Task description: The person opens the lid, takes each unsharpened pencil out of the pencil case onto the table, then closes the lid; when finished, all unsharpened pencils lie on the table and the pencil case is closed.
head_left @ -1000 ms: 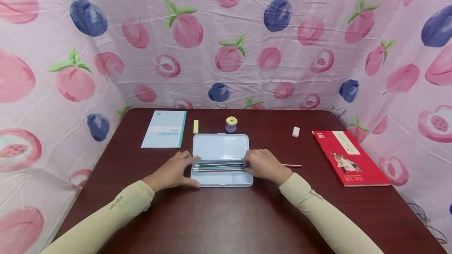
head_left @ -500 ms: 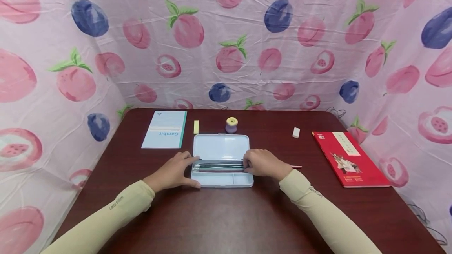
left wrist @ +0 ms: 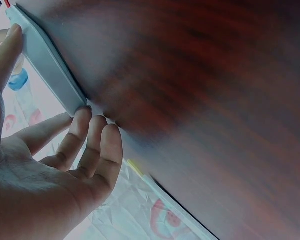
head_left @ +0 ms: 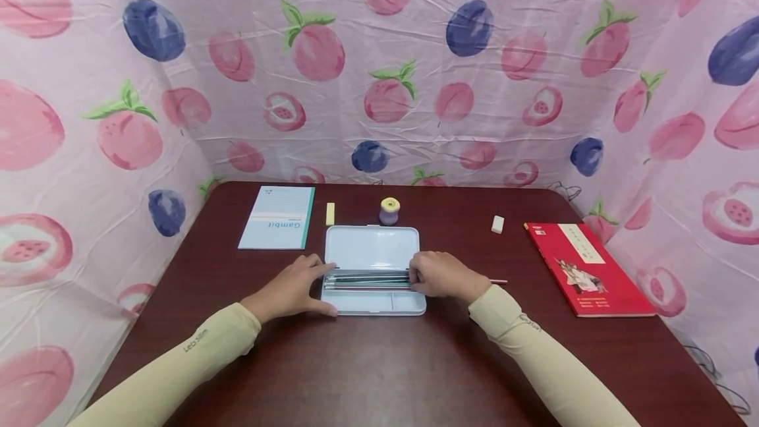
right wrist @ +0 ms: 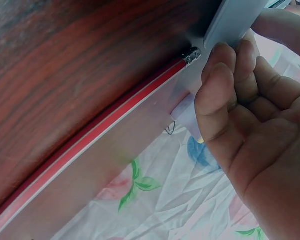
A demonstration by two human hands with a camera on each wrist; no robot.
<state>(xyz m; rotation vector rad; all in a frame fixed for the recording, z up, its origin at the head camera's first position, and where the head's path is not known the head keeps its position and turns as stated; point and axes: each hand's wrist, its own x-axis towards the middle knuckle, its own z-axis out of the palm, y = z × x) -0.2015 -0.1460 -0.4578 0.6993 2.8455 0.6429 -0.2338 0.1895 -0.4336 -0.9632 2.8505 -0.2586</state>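
A pale blue pencil case (head_left: 372, 246) lies with its lid up in the middle of the table, several pencils (head_left: 367, 281) lengthwise in its long compartment. My left hand (head_left: 290, 287) grips the case's left end, thumb at the front corner and index finger toward the hinge; its other fingers hang loosely bent in the left wrist view. At the right end, my right hand (head_left: 443, 274) pinches the pencil ends with curled fingers; its fingertips are hidden in the head view. A red pencil (right wrist: 100, 127) with a metal-banded end lies on the table beside the right hand, partly covered by the wrist.
Behind the case stand a yellow strip (head_left: 330, 214) and a yellow and purple spool-shaped thing (head_left: 389, 211). A Gambit notebook (head_left: 277, 217) lies at the back left, a white eraser (head_left: 497, 224) at the back right and a red book (head_left: 587, 270) at the right edge.
My right wrist has dropped slightly to the right, covering more of the red pencil. The pencils in the case have shifted a little; my left hand stays in place.
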